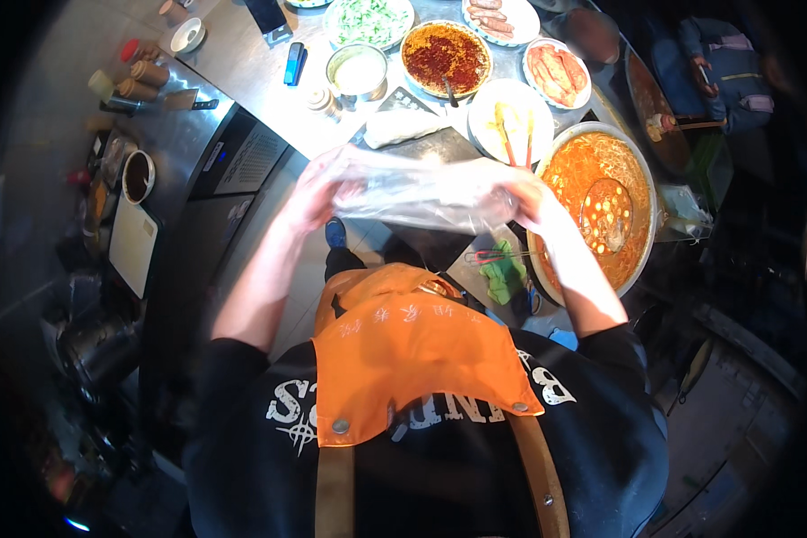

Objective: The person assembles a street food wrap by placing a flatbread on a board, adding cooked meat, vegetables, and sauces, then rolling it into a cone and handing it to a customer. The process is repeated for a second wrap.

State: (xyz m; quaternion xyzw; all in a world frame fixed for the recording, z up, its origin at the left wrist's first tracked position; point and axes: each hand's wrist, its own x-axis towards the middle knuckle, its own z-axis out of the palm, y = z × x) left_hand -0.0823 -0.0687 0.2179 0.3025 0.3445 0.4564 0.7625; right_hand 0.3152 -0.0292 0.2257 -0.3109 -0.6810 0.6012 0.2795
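A clear plastic bag (412,193) is stretched sideways between my two hands, above the near edge of the counter. My left hand (321,186) is closed on one end of it and my right hand (522,193) on the other; motion blurs the fingers of both. Just beyond the bag, a pale wrapped bundle (408,128) lies on the counter. A white plate (489,108) with sauce smears and red-handled tongs (508,148) sits past my right hand. Close by that arm stands a big pan (647,211) of red-orange broth with noodles and a bowl-shaped ladle in it.
Along the steel counter (242,58) stand a bowl of chili and yellow crumbs (444,56), chopped greens (368,20), a metal pot (357,72), a jar (323,100) and plates of meat (558,73). A knife (193,100) lies at left. Another person (731,72) stands at far right.
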